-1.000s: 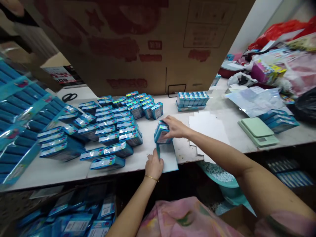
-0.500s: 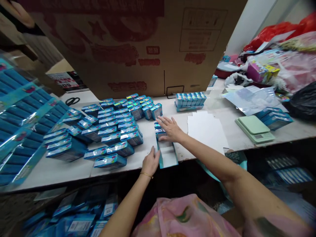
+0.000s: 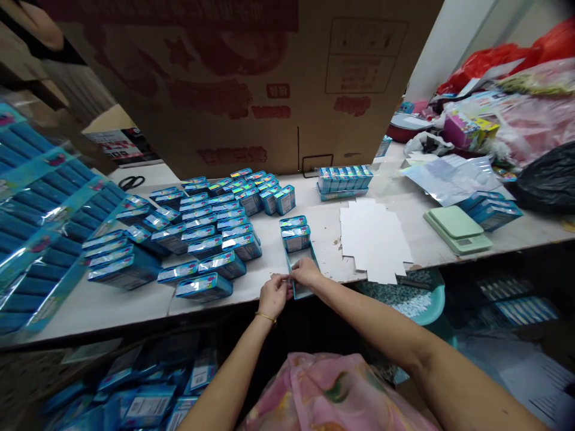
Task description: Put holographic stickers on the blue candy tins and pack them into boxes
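Note:
A shallow blue cardboard tray (image 3: 290, 263) with a white inside lies at the table's front edge. Two small blue packs (image 3: 296, 238) stand upright at its far end. Over its near half, my right hand (image 3: 307, 273) pinches the left side wall. My left hand (image 3: 275, 294), wearing a thin bracelet, is closed on that same wall from outside, its fingertips meeting those of the right. To the left, several rows of matching blue packs (image 3: 207, 245) stand on the table. White flat cardboard blanks (image 3: 375, 236) lie to the right of the tray.
A big cardboard carton (image 3: 251, 90) rises behind the packs. A filled display tray (image 3: 344, 182) stands before it. Farther right are a green scale (image 3: 458, 229) and a black bag (image 3: 550, 179). Scissors (image 3: 132, 182) lie back left. A teal basin (image 3: 431, 302) sits below the table edge.
My right hand has come back from the packs at the far end to the tray's left wall. My left hand has closed there beside it. The two packs now show uncovered.

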`<state>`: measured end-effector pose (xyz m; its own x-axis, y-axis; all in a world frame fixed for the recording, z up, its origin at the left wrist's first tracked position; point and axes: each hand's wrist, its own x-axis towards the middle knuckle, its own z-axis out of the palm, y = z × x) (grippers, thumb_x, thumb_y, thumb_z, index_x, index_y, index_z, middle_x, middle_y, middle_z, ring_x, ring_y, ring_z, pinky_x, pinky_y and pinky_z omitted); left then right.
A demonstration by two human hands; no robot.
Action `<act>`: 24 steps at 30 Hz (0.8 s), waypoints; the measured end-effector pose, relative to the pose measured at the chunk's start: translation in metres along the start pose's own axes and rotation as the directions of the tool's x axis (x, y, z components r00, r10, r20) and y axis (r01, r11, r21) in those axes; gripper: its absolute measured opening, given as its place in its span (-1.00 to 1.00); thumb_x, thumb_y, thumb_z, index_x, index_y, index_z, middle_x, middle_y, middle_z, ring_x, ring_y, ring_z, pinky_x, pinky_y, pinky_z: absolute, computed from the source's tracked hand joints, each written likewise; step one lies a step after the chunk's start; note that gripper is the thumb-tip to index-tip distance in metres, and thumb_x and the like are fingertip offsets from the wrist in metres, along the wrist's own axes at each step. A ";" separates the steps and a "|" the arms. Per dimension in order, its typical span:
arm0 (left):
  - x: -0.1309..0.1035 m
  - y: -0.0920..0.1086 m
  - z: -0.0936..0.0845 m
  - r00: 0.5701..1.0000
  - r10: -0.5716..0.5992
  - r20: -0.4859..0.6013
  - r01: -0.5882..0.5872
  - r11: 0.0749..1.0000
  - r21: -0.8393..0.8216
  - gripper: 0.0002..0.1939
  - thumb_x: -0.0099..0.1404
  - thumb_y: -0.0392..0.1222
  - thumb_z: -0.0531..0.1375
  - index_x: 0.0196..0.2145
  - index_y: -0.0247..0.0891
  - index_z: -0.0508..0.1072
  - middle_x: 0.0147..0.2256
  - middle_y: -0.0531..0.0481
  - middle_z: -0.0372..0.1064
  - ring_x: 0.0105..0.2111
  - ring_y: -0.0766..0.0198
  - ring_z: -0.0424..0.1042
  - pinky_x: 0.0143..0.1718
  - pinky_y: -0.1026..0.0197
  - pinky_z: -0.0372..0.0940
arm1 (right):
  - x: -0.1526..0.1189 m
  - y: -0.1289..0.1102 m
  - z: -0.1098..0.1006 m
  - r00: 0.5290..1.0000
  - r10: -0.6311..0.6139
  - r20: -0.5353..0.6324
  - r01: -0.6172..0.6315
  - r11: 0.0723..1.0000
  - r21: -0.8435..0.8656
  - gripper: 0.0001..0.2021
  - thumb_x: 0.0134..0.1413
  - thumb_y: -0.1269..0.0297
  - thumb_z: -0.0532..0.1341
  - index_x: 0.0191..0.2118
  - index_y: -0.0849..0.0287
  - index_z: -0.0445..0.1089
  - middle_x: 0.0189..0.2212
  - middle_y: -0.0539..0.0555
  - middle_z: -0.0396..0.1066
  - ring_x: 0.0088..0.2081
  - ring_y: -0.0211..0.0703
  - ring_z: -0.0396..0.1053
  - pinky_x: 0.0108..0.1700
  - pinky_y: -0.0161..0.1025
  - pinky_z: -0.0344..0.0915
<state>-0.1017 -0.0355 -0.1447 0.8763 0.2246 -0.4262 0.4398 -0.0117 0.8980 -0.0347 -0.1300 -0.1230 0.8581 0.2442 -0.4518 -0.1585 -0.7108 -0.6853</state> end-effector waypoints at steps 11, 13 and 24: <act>-0.010 0.022 -0.035 0.999 0.007 -0.041 -0.008 0.999 -0.031 -0.62 0.06 -0.12 0.14 -0.18 -0.38 0.29 -0.53 0.04 0.32 -0.62 0.39 0.35 -0.59 0.30 0.31 | -0.017 0.028 -0.038 0.977 -0.196 -0.079 0.212 0.891 0.402 -0.78 -0.11 0.32 0.18 -0.27 0.24 0.39 -0.47 0.03 0.40 -0.50 -0.30 0.36 -0.44 -0.35 0.34; -0.010 0.037 -0.045 0.983 0.147 -0.112 -0.154 0.986 -0.057 -0.55 0.04 -0.06 0.15 -0.16 -0.39 0.28 -0.49 0.03 0.33 -0.56 0.38 0.36 -0.52 0.27 0.34 | -0.010 0.028 -0.064 0.954 -0.228 -0.194 0.284 0.894 0.348 -0.80 -0.05 0.32 0.11 -0.28 0.23 0.39 -0.47 0.04 0.40 -0.48 -0.27 0.37 -0.46 -0.33 0.34; 0.119 0.138 -0.037 0.879 0.326 -0.348 -0.326 0.943 0.059 -0.34 0.01 -0.31 0.16 0.07 -0.35 0.02 0.07 -0.32 0.06 0.07 0.08 0.11 0.00 0.06 0.12 | 0.157 -0.057 -0.131 0.761 -0.546 -0.351 0.589 0.808 0.020 -0.48 0.01 0.15 0.10 0.11 0.15 0.06 0.10 0.18 0.10 0.08 -0.16 0.11 0.00 -0.19 0.14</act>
<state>0.0562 0.0258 -0.0676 0.8453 0.5325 -0.0440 0.1405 -0.1420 0.9798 0.1728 -0.1381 -0.0800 0.9108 0.3421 0.2312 0.3677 -0.4171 -0.8311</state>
